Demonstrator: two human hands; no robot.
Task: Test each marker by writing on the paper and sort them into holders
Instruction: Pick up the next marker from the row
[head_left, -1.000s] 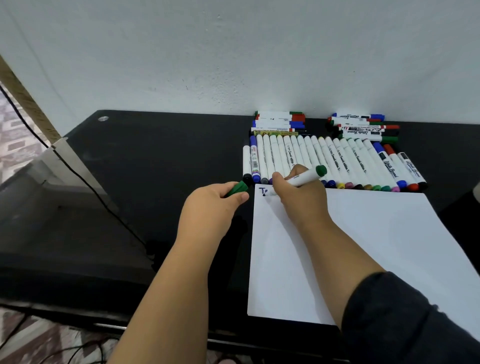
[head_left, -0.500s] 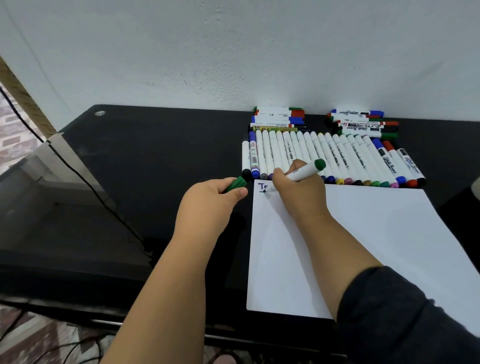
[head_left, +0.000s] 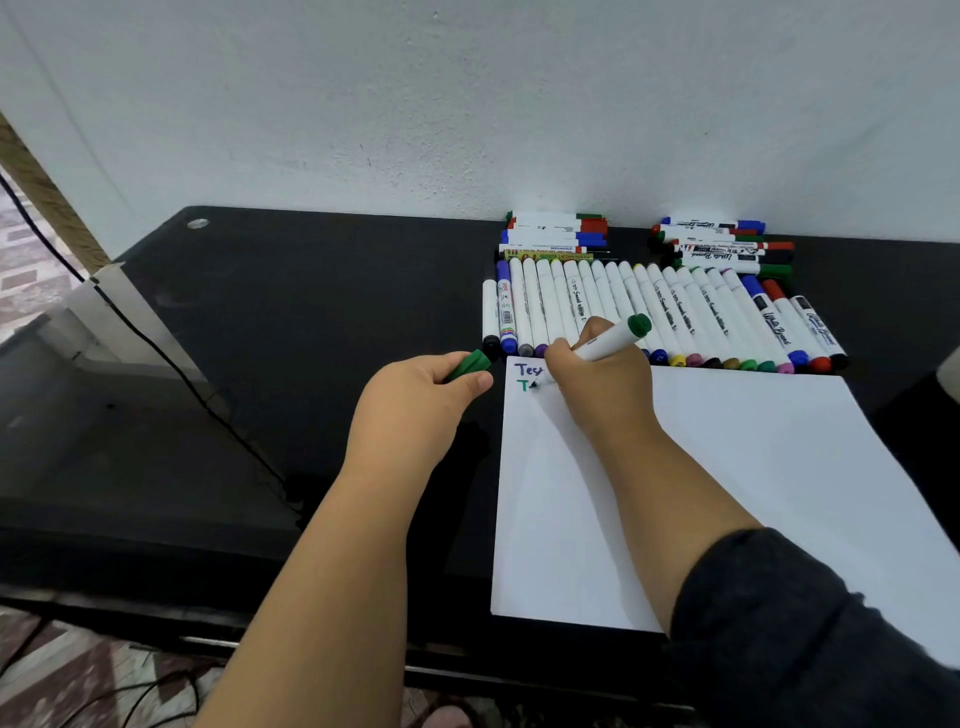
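Observation:
My right hand (head_left: 602, 384) grips a white marker with a green end (head_left: 610, 343), its tip touching the top left corner of the white paper (head_left: 701, 483). Blue letters "Tes" and a green "T" (head_left: 525, 385) below them stand there. My left hand (head_left: 421, 400) holds the green cap (head_left: 470, 364) just left of the paper. A row of several white markers (head_left: 670, 312) with coloured caps lies behind the paper.
Two stacks of markers lie against the wall, one at the centre (head_left: 556, 236) and one to the right (head_left: 722, 247). The black desk (head_left: 311, 312) has a cable (head_left: 171, 364) crossing its left side. The desk's front edge is near my elbows.
A green "T" has appeared under the blue letters. My right hand with the marker shifted slightly down. My left hand stayed put with the cap.

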